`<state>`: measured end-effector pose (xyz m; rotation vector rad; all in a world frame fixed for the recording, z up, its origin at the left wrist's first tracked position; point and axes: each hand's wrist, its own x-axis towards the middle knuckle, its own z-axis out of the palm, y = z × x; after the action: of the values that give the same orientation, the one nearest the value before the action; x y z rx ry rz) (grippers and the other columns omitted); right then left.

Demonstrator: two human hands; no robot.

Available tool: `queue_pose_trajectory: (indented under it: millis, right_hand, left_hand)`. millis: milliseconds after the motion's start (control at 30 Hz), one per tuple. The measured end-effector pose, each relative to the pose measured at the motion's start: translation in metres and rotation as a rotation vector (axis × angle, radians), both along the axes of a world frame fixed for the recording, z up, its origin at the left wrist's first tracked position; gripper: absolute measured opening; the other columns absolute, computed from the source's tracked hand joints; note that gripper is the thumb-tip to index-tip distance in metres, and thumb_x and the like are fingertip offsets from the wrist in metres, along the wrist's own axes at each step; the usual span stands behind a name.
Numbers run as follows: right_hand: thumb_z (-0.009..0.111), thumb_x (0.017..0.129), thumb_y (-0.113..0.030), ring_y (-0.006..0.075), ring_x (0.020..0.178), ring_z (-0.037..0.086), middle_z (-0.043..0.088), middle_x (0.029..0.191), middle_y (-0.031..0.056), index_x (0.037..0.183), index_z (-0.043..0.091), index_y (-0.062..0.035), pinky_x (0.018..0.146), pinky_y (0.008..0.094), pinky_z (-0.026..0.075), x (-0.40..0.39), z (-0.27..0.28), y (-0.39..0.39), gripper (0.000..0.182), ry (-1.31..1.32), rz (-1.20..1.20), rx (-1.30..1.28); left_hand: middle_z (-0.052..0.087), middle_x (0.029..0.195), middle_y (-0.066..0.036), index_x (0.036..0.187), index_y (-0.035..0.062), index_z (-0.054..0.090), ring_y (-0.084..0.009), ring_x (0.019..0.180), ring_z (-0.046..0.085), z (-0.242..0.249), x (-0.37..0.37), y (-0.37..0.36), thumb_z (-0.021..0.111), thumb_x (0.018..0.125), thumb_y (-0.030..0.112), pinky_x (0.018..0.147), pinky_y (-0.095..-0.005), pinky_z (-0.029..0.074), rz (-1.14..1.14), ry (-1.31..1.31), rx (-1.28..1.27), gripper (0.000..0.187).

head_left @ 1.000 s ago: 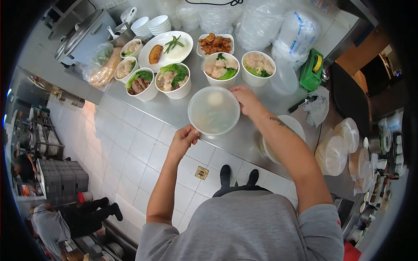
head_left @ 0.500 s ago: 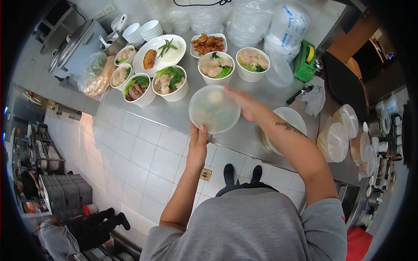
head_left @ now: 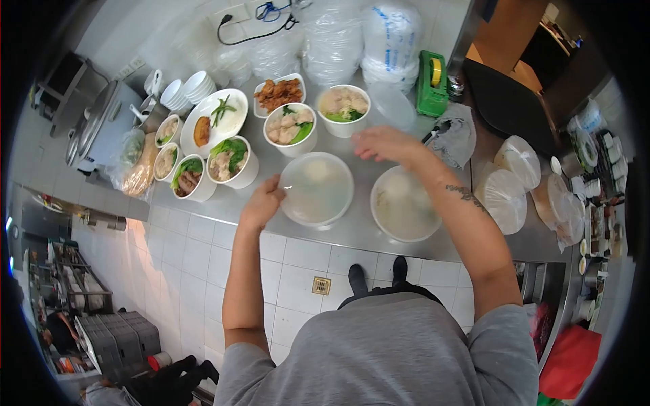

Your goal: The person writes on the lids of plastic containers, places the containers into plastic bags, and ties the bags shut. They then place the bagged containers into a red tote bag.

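A round bowl with a translucent lid (head_left: 316,188) rests on the steel counter in front of me. My left hand (head_left: 263,203) grips its left rim with curled fingers. Over the counter, to the upper right of that bowl, my right hand (head_left: 387,145) is slightly blurred, its fingers apart and nothing in them. Below my right wrist stands a second lidded bowl (head_left: 405,204). Beyond them are an open bowl of pale dumplings and greens (head_left: 290,128) and another similar bowl (head_left: 344,111), nearest to my right fingertips.
Left on the counter (head_left: 261,227) are more food bowls (head_left: 232,162) and a white plate (head_left: 233,115). Fried food (head_left: 277,93) sits behind. A green tape dispenser (head_left: 431,84), a grey cloth (head_left: 452,139) and wrapped containers (head_left: 502,197) are at right. A person (head_left: 162,382) is at lower left.
The view has shifted right. The lidded bowl is now beside the second one, and my right hand has let go of its rim and moved away to the right. My left hand has shifted to its left side.
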<state>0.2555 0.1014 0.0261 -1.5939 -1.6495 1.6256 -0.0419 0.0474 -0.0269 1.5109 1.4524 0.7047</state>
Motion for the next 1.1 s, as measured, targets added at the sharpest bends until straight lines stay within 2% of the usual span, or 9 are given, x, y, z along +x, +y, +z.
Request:
queue_pose_trajectory:
  millis: [100, 233, 300, 567, 633, 767, 800, 900, 1100]
  right_hand:
    - [0.05, 0.089, -0.041, 0.0208, 0.086, 0.059, 0.061, 0.092, 0.0141, 0.107, 0.056, -0.0014, 0.074, 0.034, 0.047, 0.056, 0.005, 0.01, 0.044, 0.332, -0.389, -0.02]
    - [0.047, 0.09, -0.041, 0.0248, 0.088, 0.058, 0.059, 0.098, 0.016, 0.107, 0.054, 0.0007, 0.077, 0.0367, 0.047, 0.134, -0.029, 0.055, 0.046, 0.624, -0.79, -0.047]
    - [0.045, 0.091, -0.042, 0.0263, 0.089, 0.057, 0.058, 0.099, 0.0162, 0.106, 0.054, 0.0014, 0.078, 0.0393, 0.047, 0.162, -0.052, 0.079, 0.047, 0.711, -0.939, -0.097]
    - [0.049, 0.089, -0.047, 0.0266, 0.084, 0.055, 0.058, 0.095, 0.0143, 0.104, 0.054, -0.0013, 0.079, 0.0436, 0.044, 0.185, -0.067, 0.099, 0.048, 0.648, -0.958, -0.122]
    - [0.051, 0.088, -0.045, 0.0263, 0.081, 0.056, 0.059, 0.093, 0.014, 0.1, 0.054, -0.0012, 0.077, 0.043, 0.044, 0.184, -0.062, 0.097, 0.046, 0.708, -0.996, -0.188]
    - [0.057, 0.084, -0.038, 0.0264, 0.076, 0.056, 0.059, 0.086, 0.0133, 0.093, 0.056, -0.0013, 0.073, 0.0424, 0.045, 0.191, -0.059, 0.106, 0.037, 0.806, -0.992, -0.325]
    - [0.058, 0.083, -0.034, 0.0255, 0.073, 0.056, 0.059, 0.083, 0.0126, 0.091, 0.056, -0.0012, 0.069, 0.0416, 0.045, 0.19, -0.06, 0.106, 0.034, 0.79, -1.011, -0.305]
    - [0.059, 0.08, -0.024, 0.0227, 0.064, 0.056, 0.058, 0.075, 0.0103, 0.087, 0.057, -0.0011, 0.06, 0.0391, 0.043, 0.178, -0.067, 0.109, 0.024, 0.77, -1.051, -0.188]
    - [0.057, 0.078, -0.011, 0.0176, 0.057, 0.055, 0.059, 0.07, 0.0069, 0.082, 0.058, -0.0036, 0.052, 0.033, 0.037, 0.166, -0.079, 0.105, 0.008, 0.773, -1.143, -0.116]
  left_hand:
    - [0.054, 0.112, -0.026, 0.116, -0.0075, 0.048, -0.0337, 0.098, 0.057, 0.028, 0.038, 0.018, 0.048, 0.079, 0.005, 0.085, -0.0385, 0.045, -0.009, 0.493, 0.492, 0.039]
    - [0.062, 0.09, -0.021, 0.099, -0.0062, 0.059, -0.0283, 0.082, 0.061, 0.051, 0.15, 0.08, 0.052, 0.082, 0.016, 0.075, -0.0338, 0.046, -0.105, -0.084, 0.312, 0.029]
    - [0.062, 0.089, -0.003, 0.104, 0.0057, 0.061, -0.0121, 0.081, 0.057, 0.059, 0.22, 0.113, 0.056, 0.084, 0.025, 0.065, -0.0248, 0.043, -0.128, -0.242, 0.034, 0.029]
    - [0.063, 0.08, -0.018, 0.086, -0.0016, 0.065, -0.03, 0.076, 0.061, -0.036, 0.404, 0.235, 0.06, 0.077, 0.028, 0.066, -0.0381, 0.047, 0.122, 0.281, 0.332, 0.031]
    - [0.064, 0.081, -0.024, 0.083, -0.0052, 0.066, -0.0355, 0.08, 0.061, -0.024, 0.411, 0.21, 0.062, 0.073, 0.025, 0.076, -0.0442, 0.047, 0.244, 0.414, 0.523, 0.032]
    - [0.054, 0.072, -0.029, 0.067, -0.0098, 0.056, -0.04, 0.078, 0.052, 0.018, 0.346, 0.082, 0.054, 0.072, 0.01, 0.067, -0.0456, 0.041, -0.015, 0.038, 0.356, 0.021]
    - [0.054, 0.075, -0.025, 0.067, -0.0063, 0.054, -0.0385, 0.079, 0.051, 0.023, 0.325, 0.036, 0.055, 0.074, 0.009, 0.069, -0.0435, 0.041, -0.011, 0.018, 0.547, 0.017]
    - [0.052, 0.09, -0.016, 0.077, -0.001, 0.054, -0.0327, 0.086, 0.05, 0.035, 0.28, -0.059, 0.058, 0.075, 0.004, 0.075, -0.038, 0.041, -0.004, -0.046, 0.267, 0.006]
    - [0.051, 0.093, -0.007, 0.081, 0.0007, 0.056, -0.0178, 0.081, 0.052, 0.03, 0.283, -0.081, 0.057, 0.08, 0.005, 0.061, -0.0279, 0.043, -0.02, -0.133, 0.342, 0.004]
